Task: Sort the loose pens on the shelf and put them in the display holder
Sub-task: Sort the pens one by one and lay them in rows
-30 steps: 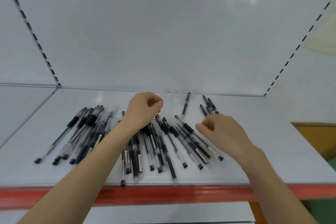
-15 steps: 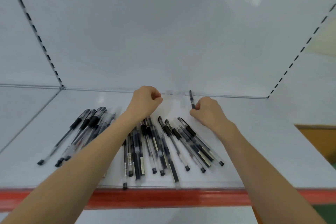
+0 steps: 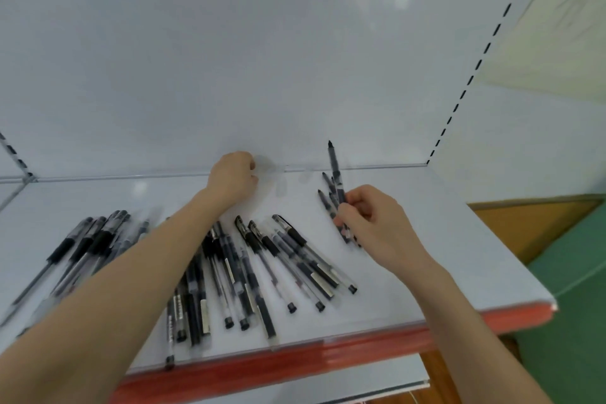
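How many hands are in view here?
2. The left hand is curled at the back of the shelf, close to the wall. The right hand, further right, grips a few pens. No other hand shows.

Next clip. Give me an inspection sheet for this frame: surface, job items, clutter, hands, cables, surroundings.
Surface: white shelf with a red front edge.
Job's things: loose pens lie fanned across it; display holder not clearly seen.
Clutter: nothing seen.
Hands: right hand pinches a pen, tip up; left hand curled near the back, contents unclear.
Cables: nothing seen.
Surroundings: white back panel; green floor.
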The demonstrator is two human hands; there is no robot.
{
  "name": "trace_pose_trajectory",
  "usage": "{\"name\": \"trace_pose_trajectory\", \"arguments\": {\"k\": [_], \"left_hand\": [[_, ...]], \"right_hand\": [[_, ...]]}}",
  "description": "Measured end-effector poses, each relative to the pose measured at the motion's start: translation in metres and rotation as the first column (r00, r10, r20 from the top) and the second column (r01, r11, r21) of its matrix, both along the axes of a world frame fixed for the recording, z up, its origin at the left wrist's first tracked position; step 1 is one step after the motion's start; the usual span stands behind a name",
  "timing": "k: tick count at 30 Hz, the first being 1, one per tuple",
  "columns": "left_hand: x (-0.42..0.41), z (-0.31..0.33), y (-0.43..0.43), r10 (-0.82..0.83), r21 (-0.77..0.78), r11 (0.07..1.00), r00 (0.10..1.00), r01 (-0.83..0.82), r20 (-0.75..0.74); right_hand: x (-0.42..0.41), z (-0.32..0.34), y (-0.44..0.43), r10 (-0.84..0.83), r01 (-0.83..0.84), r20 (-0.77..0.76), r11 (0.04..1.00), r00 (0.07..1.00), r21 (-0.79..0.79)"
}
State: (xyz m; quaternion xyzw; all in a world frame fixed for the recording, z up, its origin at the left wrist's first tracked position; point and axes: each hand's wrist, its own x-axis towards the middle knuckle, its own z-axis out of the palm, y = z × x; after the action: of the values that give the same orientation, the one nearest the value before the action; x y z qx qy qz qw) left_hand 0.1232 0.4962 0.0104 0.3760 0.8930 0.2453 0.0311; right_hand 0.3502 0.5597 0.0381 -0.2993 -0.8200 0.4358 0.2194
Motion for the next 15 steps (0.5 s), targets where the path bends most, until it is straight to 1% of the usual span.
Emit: {"name": "trace_pose_trajectory", "arguments": {"k": [2, 3, 5, 7, 9, 11, 15], "left_hand": [[0.003, 0.008, -0.006, -0.013, 0.125, 0.992, 0.991, -0.003, 0.131], [0.007, 0.015, -0.011, -0.05, 0.213, 0.977, 0.975, 0.002, 0.217], [0.018, 0.03, -0.027, -0.182, 0.406, 0.914, 0.903, 0.008, 0.39], [0.031, 0.043, -0.046, -0.297, 0.545, 0.838, 0.82, -0.022, 0.49], [0.043, 0.053, -0.063, -0.37, 0.634, 0.769, 0.754, -0.079, 0.543], [0.052, 0.06, -0.077, -0.434, 0.696, 0.694, 0.667, -0.182, 0.606], [0.06, 0.062, -0.095, -0.568, 0.727, 0.608, 0.464, -0.32, 0.679]], "right_hand": [[0.003, -0.001, -0.004, -0.002, 0.001, -0.035, 1.0, 0.999, -0.029], [0.004, -0.002, -0.007, -0.001, -0.001, -0.061, 0.999, 0.998, -0.038], [0.004, 0.001, -0.014, 0.013, -0.019, -0.121, 0.998, 0.993, -0.054], [0.004, 0.005, -0.023, 0.033, -0.044, -0.168, 0.997, 0.985, -0.064], [0.003, 0.01, -0.033, 0.053, -0.063, -0.2, 0.997, 0.978, -0.043], [0.002, 0.014, -0.041, 0.068, -0.075, -0.25, 0.997, 0.966, -0.021], [-0.003, 0.02, -0.056, 0.101, -0.112, -0.327, 0.994, 0.939, -0.014]]}}
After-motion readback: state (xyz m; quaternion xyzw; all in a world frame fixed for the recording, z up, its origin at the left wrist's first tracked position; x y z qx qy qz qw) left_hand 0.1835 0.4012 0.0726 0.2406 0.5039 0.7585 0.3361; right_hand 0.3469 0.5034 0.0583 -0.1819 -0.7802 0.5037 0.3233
